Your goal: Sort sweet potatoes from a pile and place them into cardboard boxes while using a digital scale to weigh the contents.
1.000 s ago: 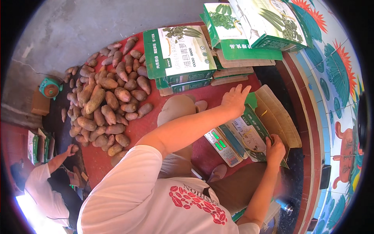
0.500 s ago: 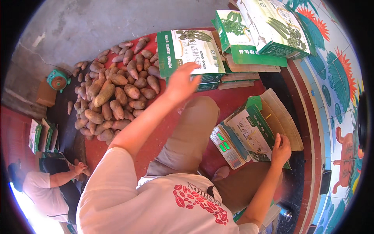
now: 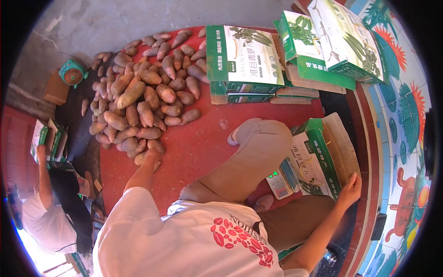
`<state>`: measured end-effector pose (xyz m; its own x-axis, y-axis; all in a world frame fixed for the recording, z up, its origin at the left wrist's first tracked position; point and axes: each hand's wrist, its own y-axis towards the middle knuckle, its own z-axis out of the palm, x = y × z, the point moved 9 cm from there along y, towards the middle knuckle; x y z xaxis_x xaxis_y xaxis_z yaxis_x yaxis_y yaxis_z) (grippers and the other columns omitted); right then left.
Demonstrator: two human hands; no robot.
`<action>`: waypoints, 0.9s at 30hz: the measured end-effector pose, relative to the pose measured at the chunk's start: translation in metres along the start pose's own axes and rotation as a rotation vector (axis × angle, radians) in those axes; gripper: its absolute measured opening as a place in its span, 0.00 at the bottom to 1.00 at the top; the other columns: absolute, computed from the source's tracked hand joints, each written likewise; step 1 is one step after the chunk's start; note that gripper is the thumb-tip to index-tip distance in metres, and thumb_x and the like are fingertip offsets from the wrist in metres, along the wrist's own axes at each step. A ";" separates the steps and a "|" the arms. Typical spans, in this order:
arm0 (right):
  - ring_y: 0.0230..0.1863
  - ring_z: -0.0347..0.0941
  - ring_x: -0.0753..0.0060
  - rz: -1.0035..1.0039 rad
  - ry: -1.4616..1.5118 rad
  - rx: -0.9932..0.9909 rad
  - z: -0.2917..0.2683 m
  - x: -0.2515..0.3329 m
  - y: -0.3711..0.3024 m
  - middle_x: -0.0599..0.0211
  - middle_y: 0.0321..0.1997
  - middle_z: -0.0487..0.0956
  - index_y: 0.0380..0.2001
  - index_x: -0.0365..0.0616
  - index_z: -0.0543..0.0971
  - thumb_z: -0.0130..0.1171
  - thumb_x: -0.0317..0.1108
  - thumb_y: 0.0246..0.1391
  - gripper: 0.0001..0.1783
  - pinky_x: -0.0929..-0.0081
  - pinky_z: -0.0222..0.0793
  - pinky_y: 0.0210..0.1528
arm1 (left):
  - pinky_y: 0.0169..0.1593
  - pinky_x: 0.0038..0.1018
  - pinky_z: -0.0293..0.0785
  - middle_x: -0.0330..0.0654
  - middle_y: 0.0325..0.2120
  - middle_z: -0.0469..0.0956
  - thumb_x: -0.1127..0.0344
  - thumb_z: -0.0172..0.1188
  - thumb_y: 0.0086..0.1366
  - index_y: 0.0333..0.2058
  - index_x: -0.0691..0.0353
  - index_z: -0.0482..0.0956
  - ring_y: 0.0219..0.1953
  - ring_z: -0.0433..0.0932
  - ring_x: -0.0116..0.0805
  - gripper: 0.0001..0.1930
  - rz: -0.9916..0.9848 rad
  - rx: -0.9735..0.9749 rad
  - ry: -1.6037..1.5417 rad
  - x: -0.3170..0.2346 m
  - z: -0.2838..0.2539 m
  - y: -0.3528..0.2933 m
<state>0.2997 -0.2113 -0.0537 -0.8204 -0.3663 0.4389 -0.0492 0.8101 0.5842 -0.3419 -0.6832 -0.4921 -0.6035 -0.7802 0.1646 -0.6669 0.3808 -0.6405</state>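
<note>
A heap of brown-red sweet potatoes lies on the red floor sheet at left. My left hand is down at its near edge, against a sweet potato; its fingers are mostly hidden, so its grip cannot be told. On the right, an open green-and-white carton rests tilted on a digital scale. My right hand is at the near corner of the carton's brown flap, with its fingers closed at the edge. My knee covers part of the scale.
Closed green-and-white cartons are stacked at the far side, with more cartons at far right. A tiled wall borders the right. At left stand a teal device and another person, whose hand is at upright cartons.
My left hand has come down from the far carton stack to the near edge of the heap. My right hand has slid right to the flap's corner. The other person has reached up to cartons.
</note>
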 end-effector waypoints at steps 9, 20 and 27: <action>0.32 0.76 0.67 0.058 -0.131 -0.026 -0.044 -0.039 0.011 0.58 0.30 0.79 0.36 0.36 0.76 0.47 0.40 0.59 0.17 0.73 0.70 0.35 | 0.56 0.36 0.64 0.52 0.55 0.63 0.39 0.60 0.47 0.59 0.54 0.55 0.56 0.65 0.47 0.44 -0.541 0.088 -0.631 0.029 0.023 -0.085; 0.37 0.77 0.63 0.092 -0.386 -0.050 -0.038 -0.060 -0.004 0.56 0.36 0.79 0.42 0.39 0.75 0.44 0.47 0.60 0.22 0.71 0.72 0.37 | 0.59 0.41 0.57 0.40 0.61 0.51 0.48 0.57 0.56 0.61 0.45 0.52 0.63 0.50 0.43 0.36 -0.484 0.115 -0.498 0.010 0.033 -0.070; 0.38 0.77 0.61 0.132 -0.496 0.086 -0.027 -0.067 -0.007 0.59 0.37 0.79 0.44 0.41 0.74 0.41 0.49 0.60 0.23 0.68 0.71 0.37 | 0.60 0.47 0.52 0.38 0.61 0.51 0.52 0.54 0.58 0.60 0.41 0.55 0.63 0.50 0.41 0.31 -0.301 0.132 -0.153 0.002 0.045 -0.055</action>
<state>0.3701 -0.2046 -0.0686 -0.9931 -0.0145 0.1166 0.0433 0.8772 0.4781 -0.2861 -0.7282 -0.4904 -0.3099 -0.9166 0.2526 -0.7362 0.0633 -0.6738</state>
